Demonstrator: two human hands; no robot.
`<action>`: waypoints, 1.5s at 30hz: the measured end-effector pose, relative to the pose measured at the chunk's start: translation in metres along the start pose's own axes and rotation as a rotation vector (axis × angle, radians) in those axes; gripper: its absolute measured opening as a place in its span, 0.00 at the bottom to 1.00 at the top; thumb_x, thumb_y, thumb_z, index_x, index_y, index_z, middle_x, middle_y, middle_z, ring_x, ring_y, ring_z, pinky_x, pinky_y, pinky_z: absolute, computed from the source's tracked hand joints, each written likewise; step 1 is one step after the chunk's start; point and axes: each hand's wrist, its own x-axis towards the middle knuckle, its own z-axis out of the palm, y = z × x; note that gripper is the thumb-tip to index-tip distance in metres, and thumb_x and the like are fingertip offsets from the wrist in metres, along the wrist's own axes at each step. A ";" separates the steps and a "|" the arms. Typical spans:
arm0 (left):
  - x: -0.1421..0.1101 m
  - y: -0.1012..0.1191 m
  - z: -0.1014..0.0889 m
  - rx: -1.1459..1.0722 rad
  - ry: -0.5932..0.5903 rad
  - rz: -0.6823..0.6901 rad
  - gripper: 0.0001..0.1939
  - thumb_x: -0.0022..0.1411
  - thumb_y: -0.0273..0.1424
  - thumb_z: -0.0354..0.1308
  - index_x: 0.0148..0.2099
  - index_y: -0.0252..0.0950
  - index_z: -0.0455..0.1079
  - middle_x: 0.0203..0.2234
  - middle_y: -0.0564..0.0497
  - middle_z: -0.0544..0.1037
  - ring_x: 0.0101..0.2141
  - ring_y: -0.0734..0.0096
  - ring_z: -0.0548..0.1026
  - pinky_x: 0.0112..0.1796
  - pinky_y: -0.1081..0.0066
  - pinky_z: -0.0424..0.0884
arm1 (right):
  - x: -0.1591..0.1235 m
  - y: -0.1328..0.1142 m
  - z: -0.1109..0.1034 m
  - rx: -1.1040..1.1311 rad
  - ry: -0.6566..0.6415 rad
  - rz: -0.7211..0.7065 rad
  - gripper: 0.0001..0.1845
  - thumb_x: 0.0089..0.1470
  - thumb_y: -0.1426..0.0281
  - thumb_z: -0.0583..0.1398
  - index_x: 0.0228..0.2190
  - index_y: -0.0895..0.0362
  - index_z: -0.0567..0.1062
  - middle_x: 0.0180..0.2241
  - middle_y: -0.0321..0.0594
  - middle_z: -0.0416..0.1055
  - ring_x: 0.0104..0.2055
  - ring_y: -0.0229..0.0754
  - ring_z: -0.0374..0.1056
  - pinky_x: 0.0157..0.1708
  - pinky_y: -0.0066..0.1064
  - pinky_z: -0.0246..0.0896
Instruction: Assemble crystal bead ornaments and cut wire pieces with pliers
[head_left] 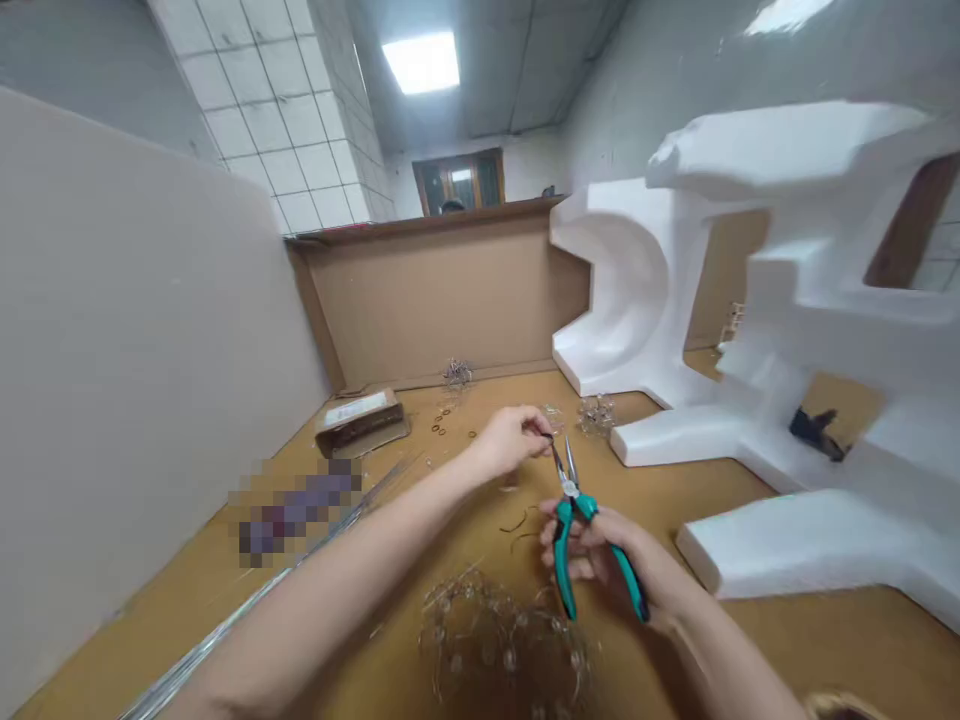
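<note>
My right hand [592,545] is wrapped around needle-nose pliers [570,490] with teal and black handles. The handles are spread and the slim metal jaws stand apart, pointing away from me. Just left of the jaw tips, my left hand [514,440] is closed in a pinch. A small dark piece shows at its fingertips by one jaw, too small to name. Thin curved brown wires [514,525] lie on the table below my hands. Nearer to me is a tangled cluster of thin wire with clear beads [502,635], partly blurred.
Long straight silvery wires [217,635] run along the left. A small open cardboard box [364,425] stands behind them, with several small rings [439,428] beside it. Wire clusters [598,414] lie farther back. White foam packing [720,430] borders the right, and a cardboard wall [442,300] the back.
</note>
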 end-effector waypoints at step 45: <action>-0.063 -0.006 0.030 0.293 0.253 0.338 0.03 0.53 0.24 0.51 0.29 0.36 0.64 0.27 0.54 0.68 0.30 0.75 0.68 0.33 0.74 0.64 | -0.004 -0.001 0.007 -0.301 0.043 -0.130 0.11 0.40 0.73 0.54 0.29 0.61 0.73 0.30 0.41 0.70 0.33 0.44 0.67 0.34 0.33 0.58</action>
